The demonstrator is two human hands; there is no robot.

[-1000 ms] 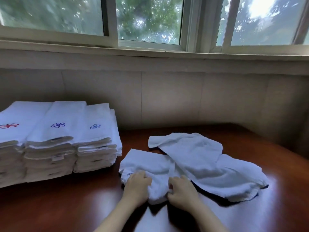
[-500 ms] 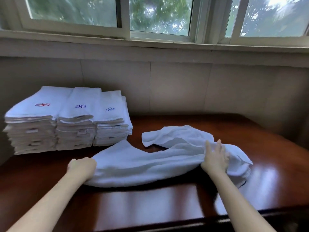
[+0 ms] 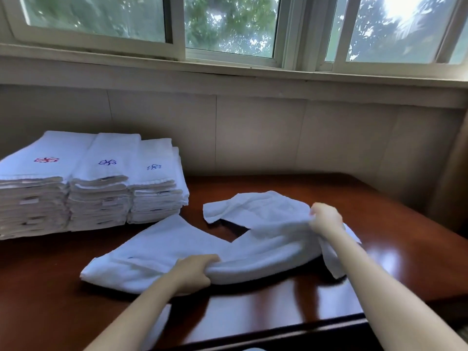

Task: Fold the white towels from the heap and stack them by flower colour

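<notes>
1. Since half a second ago, the left hand (image 3: 191, 273) has come in from the towel's left end to its near edge around the middle, and the right hand (image 3: 325, 219), which lay flat with fingers spread, now bunches the cloth in curled fingers.
2. A white towel (image 3: 177, 249) lies stretched on the wooden table (image 3: 253, 310), its long axis running left to right and bowing slightly; its left end points at the near-left table edge, and its right end rises toward the right hand.
3. Left fingers curl over the towel's rolled near edge and grip it, with the thumb hidden underneath.
4. Right fingers pinch a gathered fold at the towel's right end, lifted a little off the table; a loose flap hangs below the wrist.
5. A second crumpled towel (image 3: 253, 206) lies just behind the first one's right half, touching it by the right hand.
6. Left of and behind the stretched towel stand three stacks of folded towels side by side: one with a red flower (image 3: 46, 160), one with a dark blue flower (image 3: 107, 162), one with a lighter blue flower (image 3: 154, 167).
7. Behind the stacks, a pale wall (image 3: 253, 133) rises to a window (image 3: 228, 24).
</notes>
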